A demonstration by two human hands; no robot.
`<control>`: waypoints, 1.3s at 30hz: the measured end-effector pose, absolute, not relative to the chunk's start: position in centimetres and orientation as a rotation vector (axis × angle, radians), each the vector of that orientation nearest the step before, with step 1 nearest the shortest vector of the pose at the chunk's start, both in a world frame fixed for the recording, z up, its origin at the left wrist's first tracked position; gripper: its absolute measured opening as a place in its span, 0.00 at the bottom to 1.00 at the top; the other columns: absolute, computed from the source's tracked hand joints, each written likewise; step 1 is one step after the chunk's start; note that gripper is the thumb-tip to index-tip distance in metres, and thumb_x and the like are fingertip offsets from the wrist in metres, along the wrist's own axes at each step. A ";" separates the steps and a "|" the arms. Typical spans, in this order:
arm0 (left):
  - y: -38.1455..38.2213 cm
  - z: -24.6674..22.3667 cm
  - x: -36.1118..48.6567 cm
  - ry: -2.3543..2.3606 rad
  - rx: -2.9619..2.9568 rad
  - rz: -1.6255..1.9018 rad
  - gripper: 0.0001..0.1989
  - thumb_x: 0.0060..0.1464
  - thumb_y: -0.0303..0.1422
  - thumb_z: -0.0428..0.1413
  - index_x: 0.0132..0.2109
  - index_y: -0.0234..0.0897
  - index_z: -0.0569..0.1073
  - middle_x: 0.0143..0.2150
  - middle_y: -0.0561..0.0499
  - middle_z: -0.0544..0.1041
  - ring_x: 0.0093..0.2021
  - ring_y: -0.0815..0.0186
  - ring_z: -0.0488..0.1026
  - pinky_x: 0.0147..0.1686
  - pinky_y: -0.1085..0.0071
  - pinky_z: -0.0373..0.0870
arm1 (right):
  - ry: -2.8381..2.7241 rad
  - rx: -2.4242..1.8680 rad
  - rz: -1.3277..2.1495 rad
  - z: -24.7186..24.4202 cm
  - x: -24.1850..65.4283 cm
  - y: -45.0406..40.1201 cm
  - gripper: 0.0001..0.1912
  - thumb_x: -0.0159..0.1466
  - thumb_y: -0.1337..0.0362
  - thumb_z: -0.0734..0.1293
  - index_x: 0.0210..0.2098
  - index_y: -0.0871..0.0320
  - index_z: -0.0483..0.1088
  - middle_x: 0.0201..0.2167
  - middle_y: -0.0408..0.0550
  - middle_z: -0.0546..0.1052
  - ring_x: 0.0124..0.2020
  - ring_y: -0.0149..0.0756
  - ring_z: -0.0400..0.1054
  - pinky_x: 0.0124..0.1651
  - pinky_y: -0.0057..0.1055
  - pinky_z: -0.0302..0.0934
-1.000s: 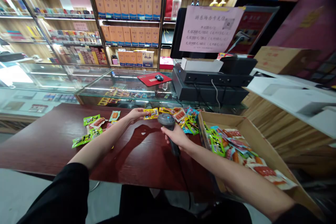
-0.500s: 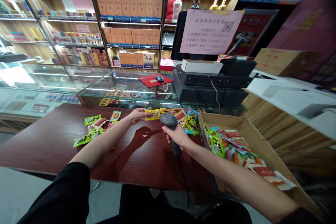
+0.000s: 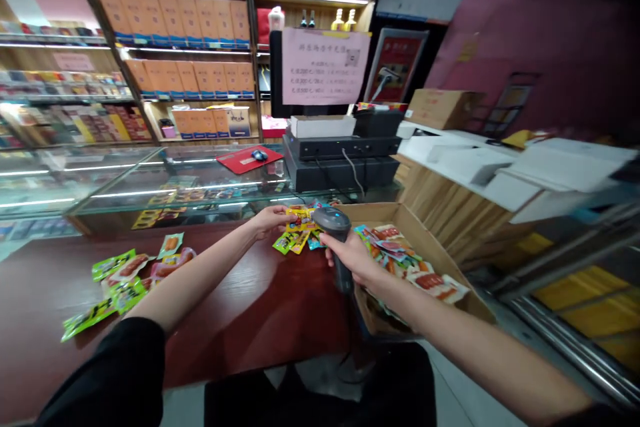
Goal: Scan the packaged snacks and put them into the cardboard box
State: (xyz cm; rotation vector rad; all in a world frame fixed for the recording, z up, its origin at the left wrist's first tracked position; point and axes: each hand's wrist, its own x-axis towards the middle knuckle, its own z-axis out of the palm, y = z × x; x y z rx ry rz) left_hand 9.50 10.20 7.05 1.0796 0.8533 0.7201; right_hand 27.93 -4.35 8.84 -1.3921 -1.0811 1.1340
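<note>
Moved nearer carton edge: left hand pinching yellow packet | right hand gripping scanner | tabletop room between

Hands gripping scanner, pinching yellow packet

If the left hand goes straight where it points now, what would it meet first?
Past the yellow packet it holds, the left hand would probably meet the scanner in the right hand first, though depth is unclear.
</note>
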 end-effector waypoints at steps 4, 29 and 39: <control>9.2 8.0 16.5 0.728 1.144 0.585 0.17 0.37 0.29 0.70 0.33 0.31 0.72 0.33 0.48 0.79 0.29 0.69 0.77 0.29 0.74 0.75 | -0.892 -1.400 1.082 10.3 32.0 -6.9 0.14 0.53 0.56 0.72 0.30 0.58 0.67 0.14 0.37 0.69 0.14 0.26 0.61 0.18 0.24 0.59; 10.2 7.9 13.7 0.808 1.151 0.603 0.18 0.40 0.32 0.70 0.38 0.29 0.74 0.32 0.43 0.80 0.30 0.65 0.79 0.30 0.72 0.76 | -0.920 -1.320 1.202 11.0 29.9 -7.1 0.14 0.53 0.56 0.71 0.30 0.59 0.67 0.14 0.37 0.68 0.13 0.25 0.60 0.16 0.22 0.56; 11.3 4.9 4.2 0.931 1.110 0.714 0.21 0.38 0.36 0.70 0.40 0.31 0.76 0.39 0.42 0.80 0.35 0.64 0.78 0.35 0.69 0.76 | -1.009 -1.305 1.307 8.3 23.2 -2.3 0.11 0.53 0.59 0.72 0.30 0.59 0.68 0.14 0.38 0.69 0.14 0.26 0.61 0.16 0.23 0.58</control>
